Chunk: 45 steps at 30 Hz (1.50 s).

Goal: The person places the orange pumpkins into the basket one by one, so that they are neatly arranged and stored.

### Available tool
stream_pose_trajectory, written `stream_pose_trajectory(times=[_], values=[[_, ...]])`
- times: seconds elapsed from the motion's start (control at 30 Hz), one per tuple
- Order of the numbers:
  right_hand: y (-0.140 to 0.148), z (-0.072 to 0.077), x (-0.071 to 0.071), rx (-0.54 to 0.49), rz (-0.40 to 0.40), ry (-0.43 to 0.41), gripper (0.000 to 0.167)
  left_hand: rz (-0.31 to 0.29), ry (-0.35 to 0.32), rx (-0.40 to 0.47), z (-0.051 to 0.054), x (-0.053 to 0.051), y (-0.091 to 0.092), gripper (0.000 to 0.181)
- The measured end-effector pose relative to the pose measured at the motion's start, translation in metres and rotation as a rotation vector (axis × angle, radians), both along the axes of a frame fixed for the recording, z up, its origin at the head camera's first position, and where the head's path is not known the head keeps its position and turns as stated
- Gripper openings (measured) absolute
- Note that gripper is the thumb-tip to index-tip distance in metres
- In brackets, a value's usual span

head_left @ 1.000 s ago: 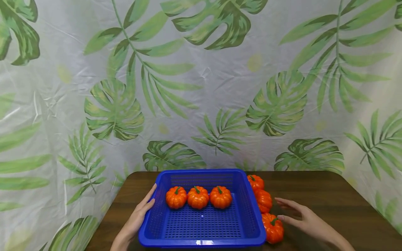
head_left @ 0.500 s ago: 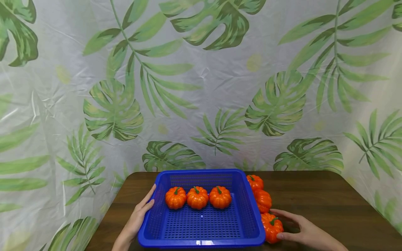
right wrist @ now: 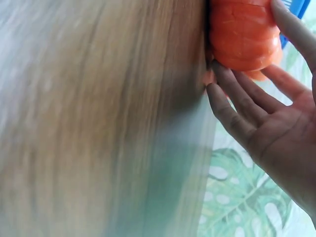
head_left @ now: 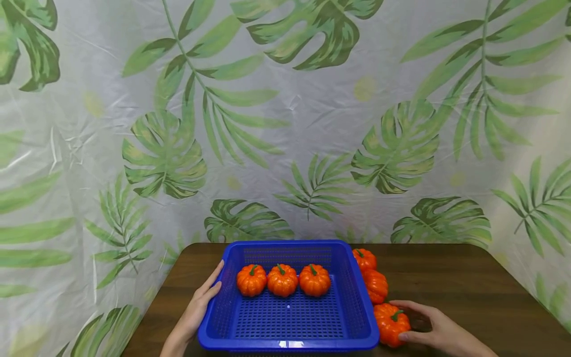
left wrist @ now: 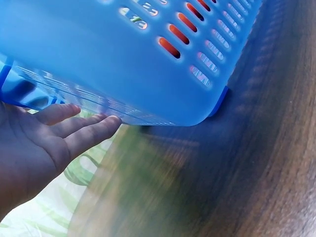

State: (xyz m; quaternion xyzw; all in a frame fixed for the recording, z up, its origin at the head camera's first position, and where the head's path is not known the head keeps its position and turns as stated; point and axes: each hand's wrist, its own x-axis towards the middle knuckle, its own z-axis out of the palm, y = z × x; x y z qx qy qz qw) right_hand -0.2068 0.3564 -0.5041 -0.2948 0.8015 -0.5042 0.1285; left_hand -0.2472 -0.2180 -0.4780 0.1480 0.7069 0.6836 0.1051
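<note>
The right hand (head_left: 430, 327) pinches the nearest pumpkin (head_left: 390, 325) at its right side, with the thumb on the near side and the index finger on the far side. The other fingers, better seen from the right wrist, spread bent beside it. This pumpkin is orange and glossy, with a green stem on top, and sits just outside the basket's right wall, which hides a little of it (whether the two touch, I cannot tell).

The left hand (head_left: 196, 305) grips nothing; its fingers are fairly straight and rest against the outside of the blue basket (head_left: 287, 344) on its left side, the thumb near the rim.

Along the basket's right side, beyond the pinched pumpkin, come a middle pumpkin (head_left: 375, 286) and a far pumpkin (head_left: 364, 259), both partly hidden by the rim. Inside the basket, a left pumpkin (head_left: 252, 280), a centre pumpkin (head_left: 282, 280) and a right pumpkin (head_left: 314, 280) form a row toward the far wall, stems up.

Everything stands on a dark wooden table (head_left: 450, 277), and behind it hangs a pale sheet (head_left: 312, 129) printed with green leaves.
</note>
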Motion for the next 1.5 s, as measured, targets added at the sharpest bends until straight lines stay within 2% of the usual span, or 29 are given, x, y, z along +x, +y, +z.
stream_pose_trajectory(times=[0.27,0.47,0.6,0.67,0.87,1.0,1.13,1.27,1.5], values=[[-0.003,-0.006,-0.001,-0.109,0.076,0.049,0.062,0.038,0.001,-0.018,0.001,0.001,0.001,0.062],[-0.002,-0.001,0.000,-0.172,0.107,0.024,0.060,0.038,0.000,-0.013,0.001,0.001,0.003,0.062],[0.009,0.018,0.002,-0.162,0.037,-0.014,0.060,0.034,-0.002,-0.012,0.002,0.002,0.006,0.061],[0.016,0.030,0.002,-0.154,-0.032,-0.025,0.060,0.040,-0.003,-0.006,0.002,0.002,0.007,0.061],[0.021,0.061,-0.005,-0.068,-0.236,0.055,0.060,0.041,-0.003,-0.003,0.003,0.003,0.009,0.061],[0.002,0.073,-0.016,-0.061,-0.228,0.104,0.062,0.037,0.002,-0.005,0.003,0.004,0.012,0.061],[-0.027,0.077,-0.028,-0.078,-0.166,0.135,0.061,0.048,0.005,0.003,0.003,0.005,0.016,0.061],[-0.054,0.078,-0.037,-0.097,-0.128,0.108,0.062,0.066,0.007,0.012,0.003,0.006,0.020,0.060],[-0.095,0.082,-0.044,-0.051,-0.136,0.123,0.058,0.085,0.019,0.005,0.002,0.006,0.023,0.060]])
